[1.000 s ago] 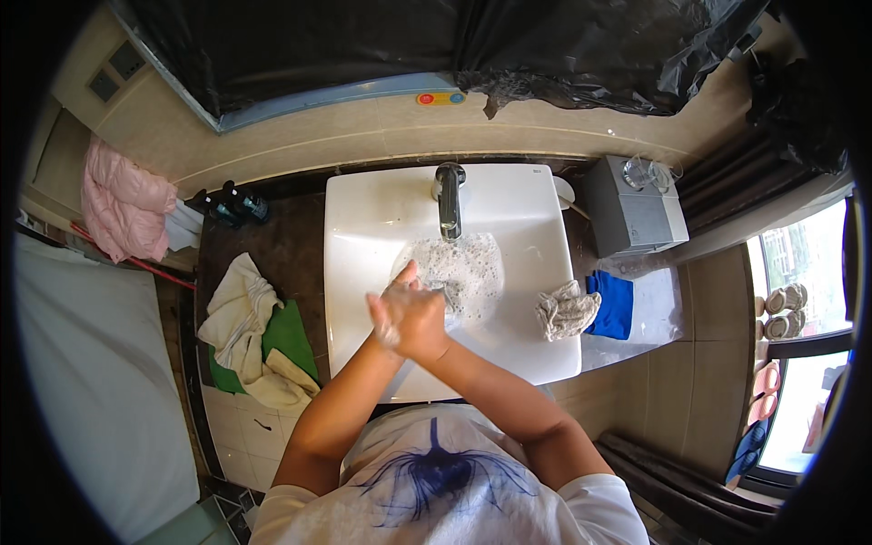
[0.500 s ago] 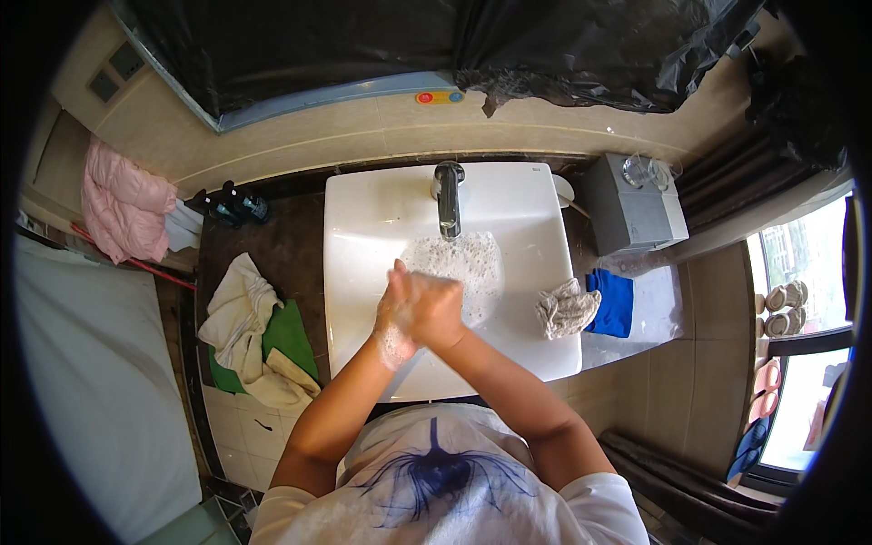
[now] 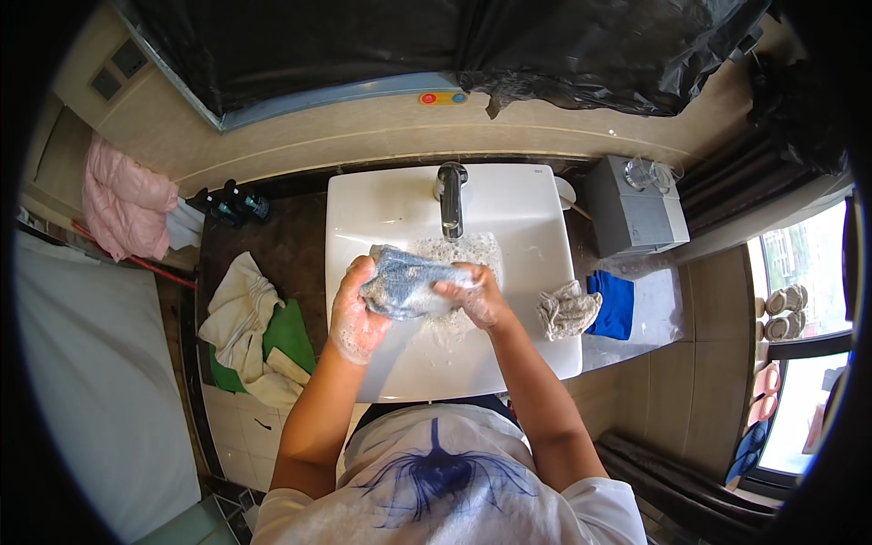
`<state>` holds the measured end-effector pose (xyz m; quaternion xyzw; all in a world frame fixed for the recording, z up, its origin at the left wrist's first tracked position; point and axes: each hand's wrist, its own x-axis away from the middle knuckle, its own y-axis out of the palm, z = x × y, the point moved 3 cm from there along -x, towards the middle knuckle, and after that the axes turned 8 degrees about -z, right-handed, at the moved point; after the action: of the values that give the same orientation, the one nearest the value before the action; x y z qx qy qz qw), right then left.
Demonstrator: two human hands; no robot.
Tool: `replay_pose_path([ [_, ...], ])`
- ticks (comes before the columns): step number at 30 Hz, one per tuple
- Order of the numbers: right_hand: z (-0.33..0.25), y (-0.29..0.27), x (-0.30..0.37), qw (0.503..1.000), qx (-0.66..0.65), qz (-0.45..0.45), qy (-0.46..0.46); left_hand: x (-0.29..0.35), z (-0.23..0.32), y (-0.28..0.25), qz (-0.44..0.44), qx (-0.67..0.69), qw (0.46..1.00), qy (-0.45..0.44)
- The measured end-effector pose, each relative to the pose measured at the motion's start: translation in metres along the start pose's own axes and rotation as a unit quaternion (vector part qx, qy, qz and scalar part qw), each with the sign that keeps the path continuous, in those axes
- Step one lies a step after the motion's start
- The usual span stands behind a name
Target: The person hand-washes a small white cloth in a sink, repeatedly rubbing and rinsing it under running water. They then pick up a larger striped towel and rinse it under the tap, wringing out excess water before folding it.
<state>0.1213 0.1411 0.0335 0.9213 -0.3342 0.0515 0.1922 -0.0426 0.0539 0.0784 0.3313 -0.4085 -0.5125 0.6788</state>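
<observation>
A wet blue-grey cloth (image 3: 406,280), streaked with white lather, is stretched between my hands above the white sink (image 3: 522,213). My left hand (image 3: 354,313) grips its left end, thumb up, with foam on the palm and wrist. At the other end, the fingers of my right hand (image 3: 480,298) are closed on the cloth, and they are soapy too. Just beyond the cloth stands the chrome faucet (image 3: 450,204). Sudsy water (image 3: 477,249) lies in the basin beneath, partly hidden by the cloth and my hands.
A crumpled beige knit cloth (image 3: 568,311) rests on the sink's right rim beside a blue folded cloth (image 3: 614,305). Cream fabric (image 3: 238,300) and green fabric (image 3: 285,331) lie left. Dark bottles (image 3: 243,203) stand behind them; a grey box (image 3: 627,209) carrying glassware stands at right.
My hands were pressed together over the basin, with the cloth hidden. They have moved apart, left hand leftward and right hand rightward, and the cloth now shows spread between them.
</observation>
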Motion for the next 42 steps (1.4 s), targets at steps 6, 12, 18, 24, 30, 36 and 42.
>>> replay_pose_path([
  [6,0.002,0.030,-0.017,0.955,0.172,0.139,-0.198,-0.013,-0.052,-0.057,0.006,-0.030,0.999,-0.019],
  [12,0.026,0.102,-0.009,0.772,0.576,0.201,-0.179,-0.042,-0.083,-0.106,-0.047,0.072,0.994,-0.066],
  [18,0.022,0.024,-0.031,0.810,0.474,0.277,-0.207,-0.012,-0.073,-0.005,0.067,0.035,0.991,-0.113],
  [24,-0.001,0.087,-0.002,0.743,0.536,0.171,-0.362,-0.039,-0.082,-0.102,-0.130,0.148,0.962,-0.187],
  [30,0.005,0.020,-0.024,0.804,0.440,0.345,-0.200,-0.007,-0.061,-0.017,0.066,-0.027,0.988,-0.134],
  [36,0.003,0.045,-0.021,0.932,0.166,0.254,-0.197,-0.026,-0.066,-0.057,0.083,-0.082,0.991,-0.058],
  [42,0.004,0.081,-0.013,0.765,0.547,0.241,-0.239,-0.030,-0.082,-0.047,-0.143,0.096,0.984,-0.050],
])
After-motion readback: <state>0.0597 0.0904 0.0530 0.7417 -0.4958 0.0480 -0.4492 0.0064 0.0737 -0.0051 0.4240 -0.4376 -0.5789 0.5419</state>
